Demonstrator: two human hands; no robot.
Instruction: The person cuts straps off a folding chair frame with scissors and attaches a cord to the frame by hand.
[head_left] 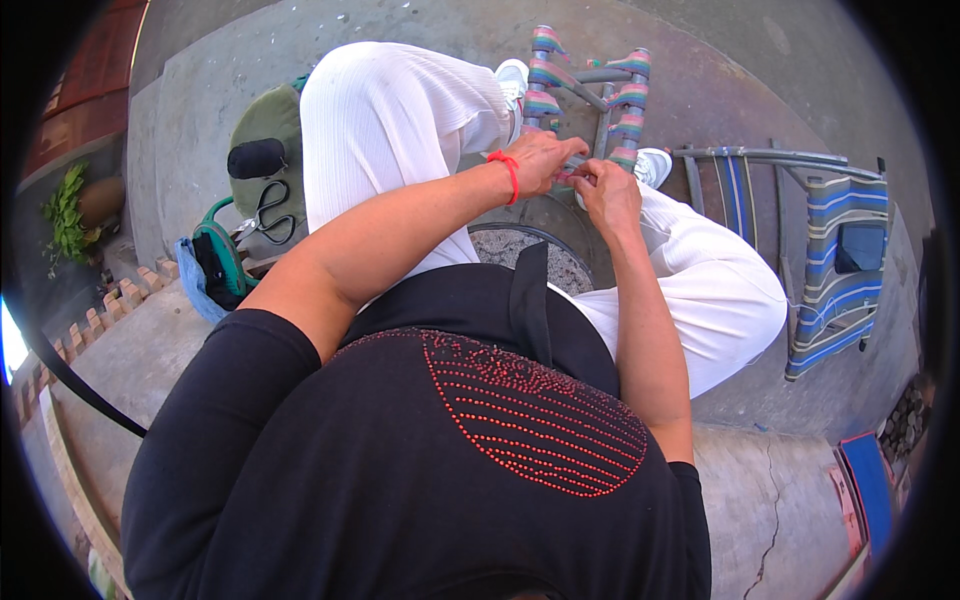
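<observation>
Between my white-trousered legs is a metal frame (605,122) with pastel striped strips (543,103) wrapped along both rails. My left hand (540,163), with a red cord on the wrist, has its fingers bent at the lower end of the frame. My right hand (610,200) is just beside it, fingertips pinched near the left one's. Both touch a small pale piece there, too hidden to name. Left of my leg, black-handled scissors (268,218) and a black roll (255,158) rest on a round olive cushion (262,112).
A blue-striped folding seat (830,310) with a dark flat device (858,250) on it lies right. Left are a green open container (210,255), blue cloth (196,290), a potted plant (75,215) and stacked bricks (100,320). A blue board (868,485) is at lower right on concrete.
</observation>
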